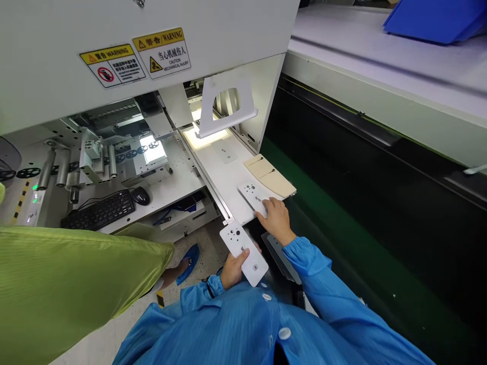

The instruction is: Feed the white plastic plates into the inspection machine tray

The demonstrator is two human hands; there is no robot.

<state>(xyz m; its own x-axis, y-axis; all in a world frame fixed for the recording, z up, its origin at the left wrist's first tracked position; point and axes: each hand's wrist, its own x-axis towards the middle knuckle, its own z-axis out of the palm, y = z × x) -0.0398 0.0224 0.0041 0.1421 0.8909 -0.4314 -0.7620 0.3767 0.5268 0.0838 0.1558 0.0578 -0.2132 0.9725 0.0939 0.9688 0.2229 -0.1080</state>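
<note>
My left hand (pixel 233 269) is closed on a white phone back cover (pixel 247 253), held tilted in front of my body. Its thumb presses the face, and fingertips show at the far edge. The cover has camera holes near its upper end and small dark print. A second phone back cover (pixel 250 191) lies at the near end of the white machine bed (pixel 228 178). My right hand (pixel 277 219) grips its near end, thumb on one side and fingers curled over the other. Further in, a third cover (pixel 226 151) lies flat on the bed.
A beige padded plate (pixel 269 175) juts from the bed's right side. The white machine hood (pixel 236 30) overhangs the bed. A keyboard (pixel 101 209) and mouse (pixel 140 195) are at left, beside a person in green (pixel 76 284). A dark conveyor belt (pixel 365 203) runs at right.
</note>
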